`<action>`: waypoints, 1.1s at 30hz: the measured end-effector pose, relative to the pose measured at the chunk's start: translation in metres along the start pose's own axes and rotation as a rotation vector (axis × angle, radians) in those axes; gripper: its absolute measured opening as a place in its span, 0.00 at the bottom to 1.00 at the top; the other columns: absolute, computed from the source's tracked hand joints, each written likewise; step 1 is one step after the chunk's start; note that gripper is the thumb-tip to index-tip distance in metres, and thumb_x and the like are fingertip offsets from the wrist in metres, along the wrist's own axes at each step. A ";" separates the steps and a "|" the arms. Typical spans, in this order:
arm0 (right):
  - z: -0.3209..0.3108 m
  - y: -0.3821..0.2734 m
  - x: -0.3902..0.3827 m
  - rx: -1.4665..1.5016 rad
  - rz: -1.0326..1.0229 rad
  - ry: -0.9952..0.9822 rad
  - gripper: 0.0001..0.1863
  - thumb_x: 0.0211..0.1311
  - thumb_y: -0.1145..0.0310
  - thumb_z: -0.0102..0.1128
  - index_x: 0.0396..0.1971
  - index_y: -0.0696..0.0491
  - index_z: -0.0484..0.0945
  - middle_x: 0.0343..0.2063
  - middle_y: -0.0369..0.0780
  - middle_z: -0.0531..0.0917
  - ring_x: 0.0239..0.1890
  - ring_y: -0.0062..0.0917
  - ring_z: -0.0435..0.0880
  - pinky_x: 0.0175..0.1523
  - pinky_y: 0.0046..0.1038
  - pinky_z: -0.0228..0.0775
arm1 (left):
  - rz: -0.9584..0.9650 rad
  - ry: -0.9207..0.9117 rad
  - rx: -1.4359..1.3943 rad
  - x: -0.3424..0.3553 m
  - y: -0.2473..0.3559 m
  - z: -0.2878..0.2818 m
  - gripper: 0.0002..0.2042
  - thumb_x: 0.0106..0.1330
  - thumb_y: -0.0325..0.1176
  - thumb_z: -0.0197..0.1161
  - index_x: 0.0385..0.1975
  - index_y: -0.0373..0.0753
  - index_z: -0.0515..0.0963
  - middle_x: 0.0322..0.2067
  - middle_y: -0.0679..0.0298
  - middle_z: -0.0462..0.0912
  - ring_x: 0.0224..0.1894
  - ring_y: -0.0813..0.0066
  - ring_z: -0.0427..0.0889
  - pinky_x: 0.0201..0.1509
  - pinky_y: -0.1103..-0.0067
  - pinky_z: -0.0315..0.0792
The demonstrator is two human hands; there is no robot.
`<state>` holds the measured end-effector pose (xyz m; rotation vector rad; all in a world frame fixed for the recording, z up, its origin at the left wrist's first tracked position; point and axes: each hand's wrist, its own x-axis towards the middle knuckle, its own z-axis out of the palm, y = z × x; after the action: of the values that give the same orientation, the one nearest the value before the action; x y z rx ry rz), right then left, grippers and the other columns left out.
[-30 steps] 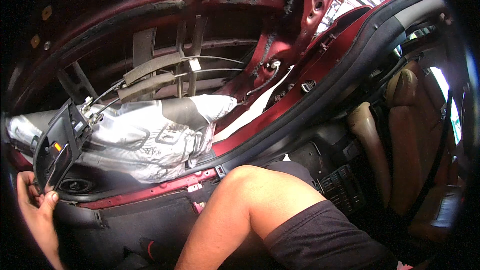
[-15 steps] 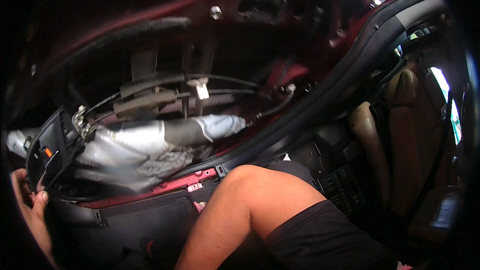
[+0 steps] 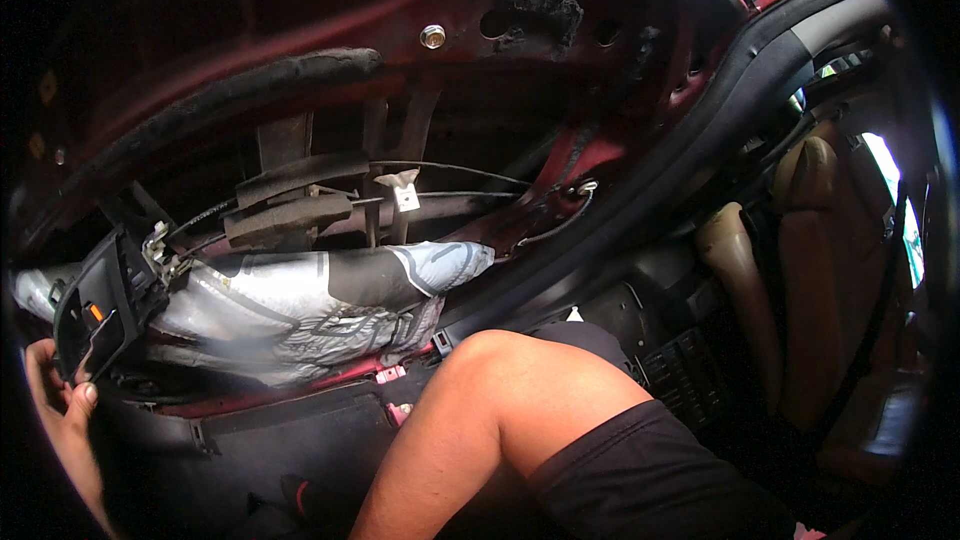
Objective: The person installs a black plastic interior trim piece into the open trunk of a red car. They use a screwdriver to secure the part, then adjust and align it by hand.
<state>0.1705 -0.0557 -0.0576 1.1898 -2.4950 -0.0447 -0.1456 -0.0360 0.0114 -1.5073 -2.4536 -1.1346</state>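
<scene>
At the far lower left, my left hand [image 3: 68, 405] grips the lower edge of a black interior door handle [image 3: 105, 295] with an orange mark. My thumb lies in front and the fingers curl behind, partly hidden. Thin cables [image 3: 215, 223] run from the handle's metal end into the open inside of a dark red car door [image 3: 400, 0]. Beside the handle, a crumpled silver-and-grey sheet [image 3: 270, 295] spreads along the door's lower part. My right hand is outside the picture.
My bare knee [image 3: 490, 370] and dark shorts [image 3: 650, 470] fill the lower middle. A bolt [image 3: 432, 37] and a white clip [image 3: 405, 196] sit on the door. A black rubber seal [image 3: 560, 280] edges the opening; brown seats [image 3: 820, 270] stand at the right.
The door and silver sheet, blurred before, now look sharp and have shifted slightly downward, covering more of the red sill. My left hand keeps its hold on the handle.
</scene>
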 end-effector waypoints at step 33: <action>0.016 0.002 -0.001 -0.004 -0.005 0.082 0.38 0.73 0.40 0.44 0.78 0.40 0.53 0.79 0.32 0.48 0.81 0.36 0.42 0.75 0.57 0.47 | 0.013 -0.031 0.039 0.001 0.027 0.003 0.33 0.62 0.21 0.64 0.68 0.37 0.62 0.55 0.61 0.69 0.54 0.70 0.70 0.63 0.73 0.64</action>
<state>0.1645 -0.0560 -0.0725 1.1726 -2.4194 -0.0017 -0.1241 -0.0265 0.0248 -1.5389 -2.4668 -1.0629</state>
